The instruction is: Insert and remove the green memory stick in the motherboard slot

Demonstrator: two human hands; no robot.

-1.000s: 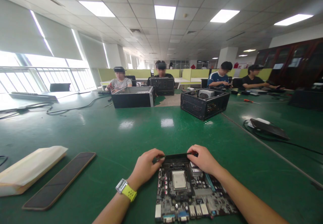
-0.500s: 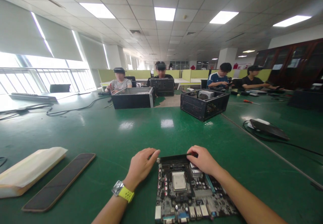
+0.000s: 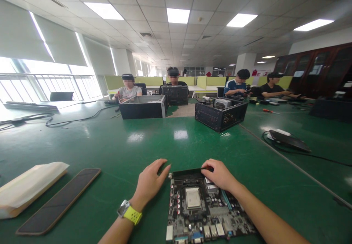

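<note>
On the table lies a motherboard (image 3: pixel 189 218), its port side toward me, with a square silver processor (image 3: pixel 193 198) in its socket. Along the far edge stands a thin dark strip that looks like a RAM stick (image 3: pixel 187 173). Thumb and fingers of my right hand (image 3: pixel 218 174) close around its right end; the fingertips are partly hidden. My left hand (image 3: pixel 152 178) is just left of the board, thumb and fingers apart, with nothing in it. The thumb tip is close to the strip's left end, with a small gap.
To the left lie a dark flat panel (image 3: pixel 60 201) and a paper-wrapped block (image 3: pixel 33 187). Two computer cases (image 3: pixel 143 108) (image 3: pixel 220 115) stand across the green table. A black device with a cable (image 3: pixel 288 141) rests at right. Several people sit at the far side.
My left hand has moved slightly left, and its thumb and fingers have spread away from the strip's left end. My right hand still grips the right end. The view has shifted a little.
</note>
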